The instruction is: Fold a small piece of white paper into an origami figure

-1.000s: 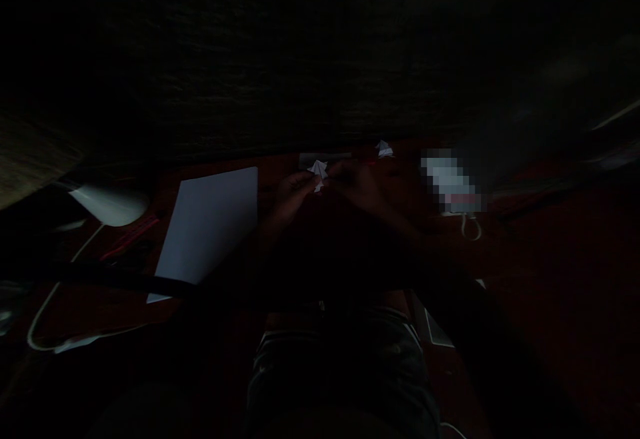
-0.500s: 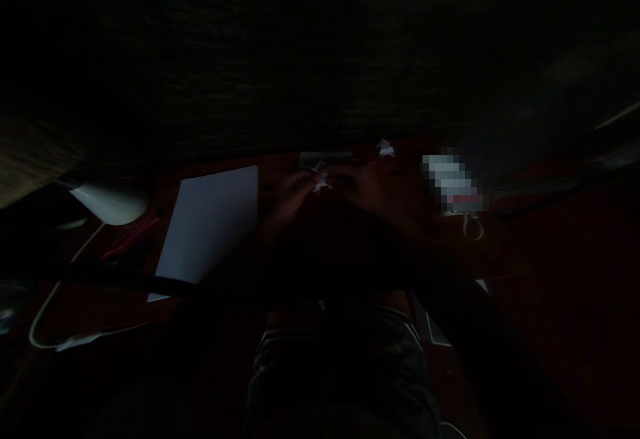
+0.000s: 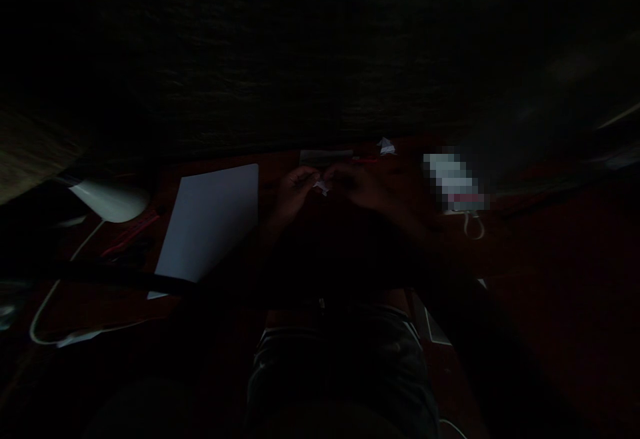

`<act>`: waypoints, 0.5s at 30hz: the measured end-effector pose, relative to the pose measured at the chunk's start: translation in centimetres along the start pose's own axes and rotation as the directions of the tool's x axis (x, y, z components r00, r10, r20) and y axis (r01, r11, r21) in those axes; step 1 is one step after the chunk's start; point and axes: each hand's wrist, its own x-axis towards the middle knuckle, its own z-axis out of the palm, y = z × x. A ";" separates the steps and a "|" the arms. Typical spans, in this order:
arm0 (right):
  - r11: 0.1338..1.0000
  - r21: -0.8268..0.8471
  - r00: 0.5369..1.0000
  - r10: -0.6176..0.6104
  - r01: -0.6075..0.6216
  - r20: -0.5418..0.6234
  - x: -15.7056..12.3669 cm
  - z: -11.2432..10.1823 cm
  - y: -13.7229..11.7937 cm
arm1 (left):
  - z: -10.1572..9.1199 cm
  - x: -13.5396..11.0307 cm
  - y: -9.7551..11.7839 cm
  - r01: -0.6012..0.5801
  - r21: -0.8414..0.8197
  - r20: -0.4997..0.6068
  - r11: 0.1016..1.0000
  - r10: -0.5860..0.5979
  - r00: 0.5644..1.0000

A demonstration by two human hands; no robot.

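The scene is very dark. Near the middle of the reddish-brown table, a small folded piece of white paper [image 3: 321, 188] shows between my two hands. My left hand [image 3: 294, 192] has its thumb and fingertips pinched together at the paper's left side. From the right, my right hand [image 3: 357, 184] curls its fingers toward the same paper, and its fingertips are mostly in shadow. Another small folded white paper [image 3: 387, 146] stands on the table beyond my right hand. Just behind my hands lies a flat pale strip [image 3: 326, 156].
At left lie white paper sheets [image 3: 210, 212], with a white lamp-like cone [image 3: 113, 200] and a red object [image 3: 131, 232] beside them. A pale cable [image 3: 45, 312] curves down the left. On the right sits a blurred-out box [image 3: 454, 182] with a cord loop [image 3: 474, 226].
The small folded paper has turned between my fingers and shows less of itself, sitting slightly lower. My right fingers have shifted, and a red item behind them is now more visible.
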 end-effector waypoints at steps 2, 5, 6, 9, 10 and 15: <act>1.000 0.022 1.000 0.000 0.000 0.008 0.0 -0.1 -0.2 | 0.1 0.0 0.0 0.007 0.014 -0.019 1.000 -0.007 1.000; 0.999 -0.006 0.999 0.032 -0.031 0.024 -0.2 -0.2 -0.3 | 0.1 0.1 -0.1 0.005 0.024 -0.027 1.000 -0.005 1.000; 0.999 -0.021 0.999 0.043 -0.043 0.030 -0.2 -0.2 -0.3 | 0.1 0.2 -0.2 -0.002 0.023 -0.022 1.000 0.003 1.000; 0.999 -0.035 0.998 0.035 -0.033 0.045 -0.2 -0.2 0.0 | -0.1 0.2 -0.4 -0.038 0.035 -0.008 0.999 0.038 0.999; 0.999 -0.029 0.998 0.019 -0.017 0.052 -0.2 -0.2 0.2 | -0.2 0.2 -0.5 -0.051 0.041 -0.005 0.998 0.051 0.999; 0.999 -0.037 0.995 -0.027 0.030 0.095 -0.1 -0.4 0.8 | -0.4 0.4 -0.8 -0.070 0.023 0.011 0.997 0.069 0.998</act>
